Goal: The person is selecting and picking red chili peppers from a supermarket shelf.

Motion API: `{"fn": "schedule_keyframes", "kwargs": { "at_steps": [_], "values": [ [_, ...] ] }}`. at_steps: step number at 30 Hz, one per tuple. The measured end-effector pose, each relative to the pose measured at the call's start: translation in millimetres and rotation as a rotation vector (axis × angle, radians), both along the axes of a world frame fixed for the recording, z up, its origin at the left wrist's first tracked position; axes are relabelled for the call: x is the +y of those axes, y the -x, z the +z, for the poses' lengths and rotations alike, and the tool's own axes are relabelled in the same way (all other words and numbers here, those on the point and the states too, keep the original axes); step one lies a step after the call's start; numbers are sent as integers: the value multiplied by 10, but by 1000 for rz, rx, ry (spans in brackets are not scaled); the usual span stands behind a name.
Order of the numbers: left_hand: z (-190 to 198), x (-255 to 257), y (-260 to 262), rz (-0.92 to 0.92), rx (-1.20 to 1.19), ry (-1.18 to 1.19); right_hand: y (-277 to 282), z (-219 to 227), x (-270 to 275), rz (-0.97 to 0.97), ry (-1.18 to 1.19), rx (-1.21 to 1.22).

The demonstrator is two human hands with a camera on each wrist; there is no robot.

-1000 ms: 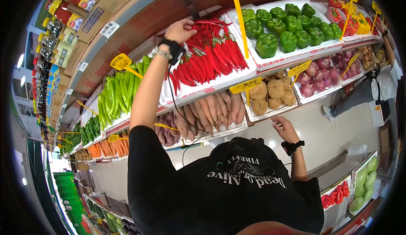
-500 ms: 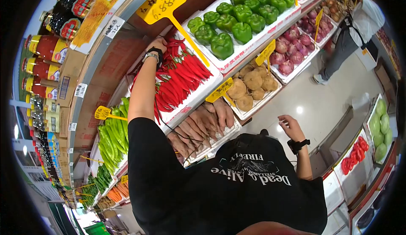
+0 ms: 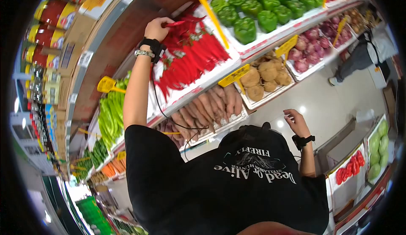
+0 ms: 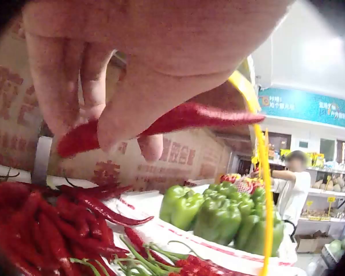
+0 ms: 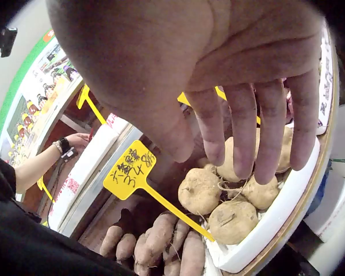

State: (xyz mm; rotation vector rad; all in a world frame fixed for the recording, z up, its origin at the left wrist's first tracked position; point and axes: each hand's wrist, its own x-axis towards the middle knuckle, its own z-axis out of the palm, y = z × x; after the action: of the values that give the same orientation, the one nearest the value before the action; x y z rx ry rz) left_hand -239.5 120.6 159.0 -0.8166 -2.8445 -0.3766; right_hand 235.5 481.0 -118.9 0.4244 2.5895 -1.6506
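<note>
My left hand (image 3: pixel 157 29) is over the back left corner of a white tray (image 3: pixel 230 64) of red chili peppers (image 3: pixel 196 59). Between thumb and fingers it pinches one red chili pepper (image 4: pixel 201 117), which lies roughly level above the pile in the left wrist view, its tip pointing right. Below it are loose chilies (image 4: pixel 52 230), some with green stems. My right hand (image 3: pixel 297 123) hangs away from the shelf with relaxed fingers and holds nothing. In the right wrist view its fingers overlap round tan root vegetables (image 5: pixel 233 221).
Green bell peppers (image 3: pixel 267 21) fill the tray to the right, behind a yellow price sign (image 3: pixel 211 17). Sweet potatoes (image 3: pixel 207 108) and onions (image 3: pixel 311 44) lie on the lower shelf. A cable (image 3: pixel 157 99) trails from my left wrist. Another person (image 3: pixel 359 59) stands at the far right.
My left hand was down at the back of the chili pile; it has come up with one chili pepper pinched in it. The head view has swung about; the right hand stays relaxed.
</note>
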Motion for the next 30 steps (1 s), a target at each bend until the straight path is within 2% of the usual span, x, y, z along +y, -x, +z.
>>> {"fn": "schedule_keyframes", "kwargs": {
  "at_steps": [2,6,7,9,11,14,15,17,18,20,22,25,26,30],
  "values": [
    [24,-304,-229,-170,86,-150,114,-26,-20,48,-1,5],
    [-85,-787,-894,-65,200,-162,334,-43,-100,156,-9,-26],
    [-46,-788,-1171,55,194,-132,379,-50,-138,185,-7,-21],
    [-209,-963,-1401,155,242,-128,469,-60,-186,230,-11,-6],
    [-475,-1157,-1526,174,285,-119,544,-64,-245,285,-3,-3],
    [-824,-1301,-1652,213,174,-111,653,-130,-333,381,-28,9],
    [-926,-1357,-1658,161,126,-121,701,-134,-326,408,-50,22],
    [-948,-1362,-1714,144,-24,-238,773,-99,-359,461,-71,19],
    [-935,-1390,-1715,126,-15,-198,806,-61,-375,477,-70,29],
    [-849,-1386,-1783,123,-167,-283,881,36,-410,502,-49,88],
    [-901,-1434,-1820,160,-302,-350,1015,231,-397,531,-58,99],
    [-1050,-1438,-1907,241,-55,-111,1280,702,-374,548,-49,186],
    [-1041,-1444,-1864,211,-193,-162,1363,907,-388,549,-49,220],
    [-1247,-1495,-1680,253,-333,-185,1690,1973,-541,642,-206,388]
  ]
}}
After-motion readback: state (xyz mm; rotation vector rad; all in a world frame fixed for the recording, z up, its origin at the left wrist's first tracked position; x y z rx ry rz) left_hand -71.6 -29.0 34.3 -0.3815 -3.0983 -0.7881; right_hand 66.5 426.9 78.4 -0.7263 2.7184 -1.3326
